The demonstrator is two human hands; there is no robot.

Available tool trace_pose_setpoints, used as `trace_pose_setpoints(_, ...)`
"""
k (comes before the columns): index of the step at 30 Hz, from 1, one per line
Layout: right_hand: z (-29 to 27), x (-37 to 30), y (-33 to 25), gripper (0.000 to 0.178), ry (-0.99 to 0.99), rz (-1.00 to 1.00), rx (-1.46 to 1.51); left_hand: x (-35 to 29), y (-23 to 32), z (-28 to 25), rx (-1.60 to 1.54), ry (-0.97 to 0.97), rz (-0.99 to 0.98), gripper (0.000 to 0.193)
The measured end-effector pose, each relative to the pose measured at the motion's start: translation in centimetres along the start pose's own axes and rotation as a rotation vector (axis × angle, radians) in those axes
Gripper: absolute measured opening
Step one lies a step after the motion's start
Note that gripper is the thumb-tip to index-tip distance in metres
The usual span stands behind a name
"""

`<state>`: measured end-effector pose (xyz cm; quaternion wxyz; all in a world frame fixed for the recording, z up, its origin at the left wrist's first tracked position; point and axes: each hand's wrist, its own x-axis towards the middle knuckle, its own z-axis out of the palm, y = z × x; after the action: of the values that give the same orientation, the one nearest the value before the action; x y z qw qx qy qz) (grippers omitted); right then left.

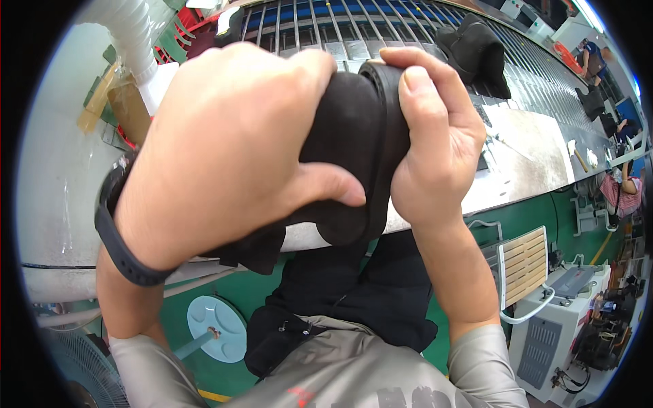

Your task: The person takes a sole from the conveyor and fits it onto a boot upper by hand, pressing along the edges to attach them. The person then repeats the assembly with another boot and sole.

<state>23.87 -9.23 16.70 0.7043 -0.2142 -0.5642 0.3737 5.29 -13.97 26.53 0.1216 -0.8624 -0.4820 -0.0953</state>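
Close in front of me I hold a black boot with a soft, matte upper and a thick black sole. My left hand is wrapped over the upper, its thumb lying against the side near the sole's edge. On the sole, my right hand is closed, with curled fingers near its upper end and the palm heel against its face. The darker shaft hangs below my left wrist. Several of my left fingertips are hidden behind the boot.
Beyond my hands runs a metal roller conveyor, with another black boot on it. A pale worktop carries small tools at the right. A white duct stands at left, a round blue stool below, and a slatted chair at right.
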Motion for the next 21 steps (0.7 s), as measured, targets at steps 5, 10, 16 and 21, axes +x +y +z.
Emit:
trace_pose_setpoints(5, -1.7, -1.9, -2.5, 0.023, -0.058, 0.028, -0.071, -2.0, 3.5, -1.5, -0.067, -0.063, -0.037, 0.095)
trace_pose_setpoints(10, -3.1, -4.4, -5.8, 0.033, -0.195, 0.014, -0.051, -4.8, 5.9, -2.1, -0.119, 0.132, 0.116, 0.095)
trace_pose_setpoints(16, -4.8, -7.9, -9.2, 0.05, -0.361, 0.09, 0.029, -8.3, 8.6, -1.9, -0.167, 0.221, 0.097, 0.088)
trace_pose_setpoints(21, -4.6, -10.0, -11.3, 0.061, -0.387, 0.32, 0.089, -10.4, 9.6, -2.8, -0.393, 0.169, 0.049, 0.091)
